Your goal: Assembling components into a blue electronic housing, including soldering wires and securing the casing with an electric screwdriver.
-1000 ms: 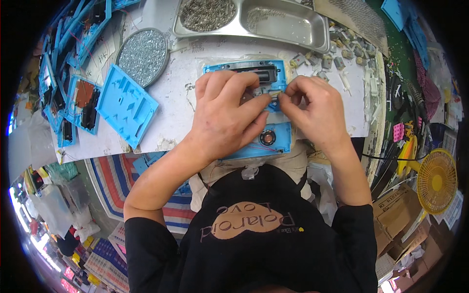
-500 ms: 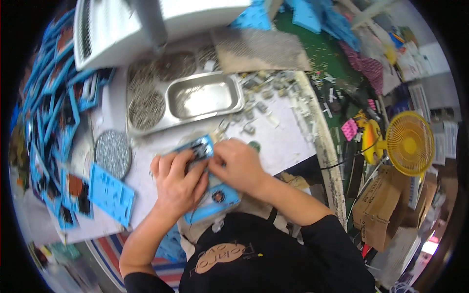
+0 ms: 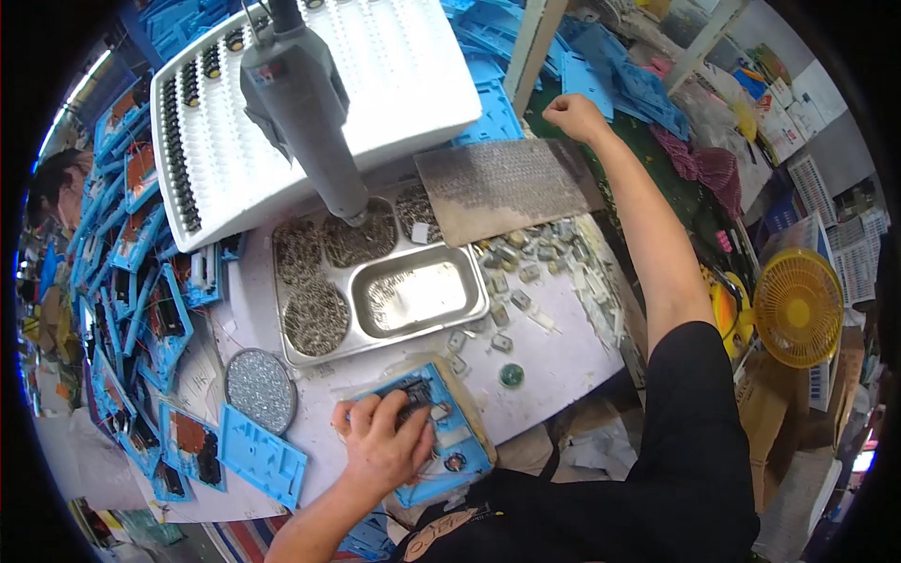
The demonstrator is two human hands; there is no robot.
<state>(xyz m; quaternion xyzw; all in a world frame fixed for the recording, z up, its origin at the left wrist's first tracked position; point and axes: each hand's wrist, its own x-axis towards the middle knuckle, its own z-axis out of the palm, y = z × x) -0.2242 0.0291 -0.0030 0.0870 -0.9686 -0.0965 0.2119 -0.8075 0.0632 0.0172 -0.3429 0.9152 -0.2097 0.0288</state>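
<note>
Hands now apart, left hand [image 3: 387, 448] pressing blue fixture [image 3: 434, 441], right hand [image 3: 569, 114] fisted, raised off it.

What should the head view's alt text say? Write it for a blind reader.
A person's left hand presses on a blue fixture on a white workbench, while the right hand reaches far forward, closed in a fist. A metal tray of small parts sits behind the fixture.

The person wears a black short-sleeved shirt with a tan round print on the chest; both forearms and hands are bare.
</note>
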